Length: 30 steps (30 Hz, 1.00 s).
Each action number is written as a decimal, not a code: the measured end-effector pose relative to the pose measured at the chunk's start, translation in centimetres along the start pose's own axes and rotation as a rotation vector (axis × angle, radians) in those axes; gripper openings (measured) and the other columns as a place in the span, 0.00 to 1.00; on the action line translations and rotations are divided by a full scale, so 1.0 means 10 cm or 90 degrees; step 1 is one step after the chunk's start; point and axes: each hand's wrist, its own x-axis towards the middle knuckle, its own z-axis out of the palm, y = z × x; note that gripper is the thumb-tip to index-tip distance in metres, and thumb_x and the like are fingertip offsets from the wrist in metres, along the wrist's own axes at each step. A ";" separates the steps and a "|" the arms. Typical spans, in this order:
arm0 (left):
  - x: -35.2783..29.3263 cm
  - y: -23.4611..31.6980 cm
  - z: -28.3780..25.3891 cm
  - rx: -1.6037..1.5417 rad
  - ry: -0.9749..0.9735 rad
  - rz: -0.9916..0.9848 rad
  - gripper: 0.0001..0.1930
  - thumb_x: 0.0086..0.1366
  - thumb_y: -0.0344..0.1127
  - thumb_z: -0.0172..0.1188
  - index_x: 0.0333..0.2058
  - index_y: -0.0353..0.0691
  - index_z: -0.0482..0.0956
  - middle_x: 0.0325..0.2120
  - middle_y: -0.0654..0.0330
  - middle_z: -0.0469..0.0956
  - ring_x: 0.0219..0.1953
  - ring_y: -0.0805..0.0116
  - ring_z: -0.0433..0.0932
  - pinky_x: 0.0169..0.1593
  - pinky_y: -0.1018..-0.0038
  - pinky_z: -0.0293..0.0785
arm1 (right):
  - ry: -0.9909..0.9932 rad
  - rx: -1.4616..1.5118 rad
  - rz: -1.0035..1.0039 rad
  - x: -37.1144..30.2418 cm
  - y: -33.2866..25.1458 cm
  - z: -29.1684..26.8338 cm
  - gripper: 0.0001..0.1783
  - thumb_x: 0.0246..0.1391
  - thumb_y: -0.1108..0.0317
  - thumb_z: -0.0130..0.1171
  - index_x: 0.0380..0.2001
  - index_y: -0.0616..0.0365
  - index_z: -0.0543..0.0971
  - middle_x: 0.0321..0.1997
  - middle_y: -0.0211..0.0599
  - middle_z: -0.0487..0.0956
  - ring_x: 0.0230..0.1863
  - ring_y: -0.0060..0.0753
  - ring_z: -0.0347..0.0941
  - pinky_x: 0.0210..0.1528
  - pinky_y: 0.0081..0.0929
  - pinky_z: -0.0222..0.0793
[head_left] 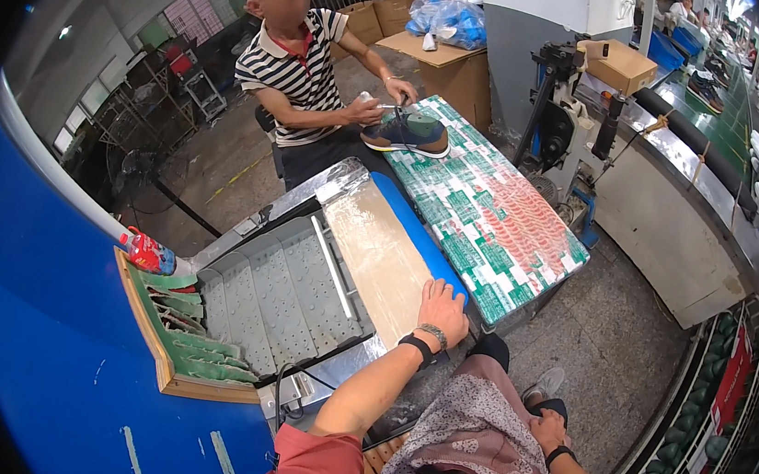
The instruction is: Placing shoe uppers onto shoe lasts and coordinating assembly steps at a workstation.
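My left hand (445,312) rests on the near end of a tan, film-covered board (379,242), its fingers lying over the blue padded edge (413,227). No separate object shows in it. Lower right, my right hand (549,431) lies on my lap against the patterned apron (490,415), fingers loosely extended and holding nothing visible. Beyond the board, a table (493,217) covered in green, white and red labels carries a dark blue shoe (406,133) with a white sole. A co-worker seated across has both hands at its laces and opening.
Left of the board is a grey, dimpled metal conveyor (283,278). A wooden-edged opening with green strips (201,348) and a red-labelled bottle (149,253) stand beside it. A machine (559,117) is at the back right; a wire rack (701,437) stands at the right.
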 end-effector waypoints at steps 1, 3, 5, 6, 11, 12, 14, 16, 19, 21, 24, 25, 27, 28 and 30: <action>0.00 0.00 0.00 -0.002 -0.003 -0.001 0.18 0.53 0.39 0.61 0.40 0.36 0.83 0.44 0.44 0.78 0.60 0.45 0.68 0.70 0.44 0.51 | -0.004 0.008 -0.004 0.00 0.00 0.00 0.31 0.56 0.53 0.56 0.61 0.54 0.77 0.68 0.43 0.71 0.70 0.51 0.62 0.69 0.51 0.61; 0.00 0.00 -0.01 -0.004 0.006 0.003 0.18 0.52 0.39 0.61 0.40 0.36 0.84 0.44 0.44 0.78 0.59 0.46 0.68 0.70 0.45 0.52 | 0.002 0.003 -0.006 -0.01 0.00 0.00 0.30 0.56 0.54 0.56 0.61 0.54 0.77 0.68 0.44 0.72 0.70 0.52 0.62 0.69 0.51 0.61; 0.00 0.00 -0.01 -0.008 0.003 -0.001 0.18 0.52 0.39 0.61 0.40 0.36 0.84 0.44 0.44 0.78 0.59 0.46 0.68 0.70 0.45 0.52 | -0.001 0.013 -0.014 -0.01 0.00 -0.01 0.30 0.56 0.54 0.56 0.61 0.54 0.77 0.67 0.45 0.72 0.70 0.53 0.62 0.69 0.51 0.61; 0.00 0.01 -0.01 -0.011 0.005 0.000 0.18 0.53 0.39 0.61 0.40 0.36 0.83 0.44 0.44 0.78 0.59 0.46 0.68 0.70 0.45 0.52 | 0.004 0.006 -0.011 -0.02 -0.01 -0.02 0.30 0.56 0.54 0.56 0.61 0.55 0.77 0.67 0.46 0.72 0.70 0.53 0.63 0.69 0.51 0.61; -0.01 0.00 0.00 -0.006 -0.001 -0.001 0.18 0.53 0.39 0.61 0.40 0.36 0.83 0.44 0.44 0.78 0.59 0.46 0.68 0.70 0.45 0.51 | 0.006 0.027 -0.013 -0.04 -0.02 -0.04 0.30 0.56 0.54 0.55 0.60 0.55 0.77 0.67 0.47 0.72 0.70 0.54 0.63 0.69 0.53 0.61; -0.01 0.00 0.00 -0.002 0.007 0.003 0.18 0.53 0.40 0.61 0.40 0.36 0.83 0.44 0.44 0.78 0.59 0.46 0.68 0.70 0.45 0.51 | 0.013 0.023 -0.010 -0.05 -0.03 -0.03 0.30 0.55 0.55 0.55 0.60 0.55 0.77 0.67 0.47 0.73 0.69 0.54 0.63 0.69 0.53 0.61; -0.01 0.00 -0.01 -0.001 -0.002 0.001 0.18 0.53 0.40 0.62 0.40 0.37 0.83 0.44 0.44 0.78 0.60 0.46 0.68 0.70 0.45 0.51 | 0.003 0.029 -0.006 -0.04 -0.03 -0.03 0.30 0.55 0.55 0.55 0.59 0.55 0.78 0.66 0.47 0.73 0.69 0.54 0.63 0.69 0.54 0.61; -0.01 0.00 -0.02 0.005 0.003 0.006 0.18 0.53 0.40 0.62 0.40 0.37 0.83 0.44 0.44 0.78 0.60 0.46 0.68 0.69 0.45 0.52 | 0.000 0.032 -0.005 -0.03 -0.02 -0.01 0.30 0.54 0.55 0.55 0.59 0.55 0.78 0.66 0.47 0.73 0.70 0.54 0.63 0.69 0.54 0.61; -0.01 0.02 -0.06 0.014 -0.006 0.004 0.18 0.53 0.41 0.62 0.41 0.38 0.83 0.44 0.45 0.78 0.60 0.46 0.68 0.69 0.45 0.52 | 0.025 0.037 -0.021 -0.03 -0.01 0.01 0.31 0.54 0.54 0.56 0.59 0.54 0.78 0.66 0.45 0.73 0.70 0.54 0.62 0.70 0.54 0.60; -0.01 0.03 -0.08 0.009 -0.047 -0.013 0.18 0.55 0.41 0.60 0.42 0.37 0.83 0.46 0.45 0.78 0.61 0.46 0.67 0.70 0.45 0.50 | 0.011 0.041 -0.015 -0.03 0.01 0.03 0.31 0.54 0.54 0.56 0.60 0.54 0.78 0.67 0.45 0.73 0.70 0.54 0.62 0.70 0.54 0.60; 0.00 0.04 -0.09 0.001 -0.065 -0.014 0.19 0.57 0.40 0.58 0.43 0.36 0.83 0.48 0.44 0.77 0.62 0.46 0.66 0.72 0.46 0.48 | 0.002 0.041 -0.005 -0.02 0.01 0.02 0.32 0.55 0.53 0.56 0.61 0.53 0.77 0.68 0.46 0.72 0.71 0.54 0.62 0.70 0.54 0.60; 0.00 0.03 -0.09 0.006 -0.050 -0.011 0.19 0.57 0.40 0.58 0.43 0.36 0.83 0.48 0.44 0.77 0.62 0.46 0.66 0.72 0.46 0.48 | 0.006 0.031 -0.012 -0.02 0.01 0.02 0.32 0.55 0.53 0.55 0.62 0.53 0.76 0.68 0.46 0.71 0.71 0.54 0.61 0.70 0.54 0.60; 0.00 0.03 -0.08 -0.003 -0.073 -0.018 0.19 0.57 0.40 0.57 0.43 0.36 0.84 0.48 0.44 0.77 0.63 0.47 0.66 0.72 0.46 0.47 | -0.007 0.039 -0.004 -0.03 0.00 0.01 0.32 0.55 0.53 0.55 0.62 0.53 0.76 0.69 0.46 0.71 0.71 0.54 0.62 0.70 0.54 0.60; 0.00 0.03 -0.08 -0.001 -0.063 -0.015 0.19 0.57 0.40 0.57 0.43 0.36 0.84 0.48 0.43 0.77 0.63 0.47 0.66 0.72 0.46 0.47 | 0.003 0.035 -0.004 -0.03 0.00 0.00 0.32 0.55 0.53 0.55 0.61 0.53 0.76 0.69 0.46 0.71 0.71 0.54 0.62 0.70 0.54 0.60; 0.00 0.02 -0.06 -0.010 -0.070 -0.019 0.19 0.57 0.40 0.57 0.43 0.36 0.84 0.48 0.44 0.77 0.63 0.47 0.66 0.72 0.46 0.46 | 0.000 0.035 -0.004 -0.04 -0.01 -0.02 0.32 0.55 0.52 0.55 0.61 0.53 0.76 0.68 0.47 0.71 0.70 0.54 0.62 0.70 0.54 0.60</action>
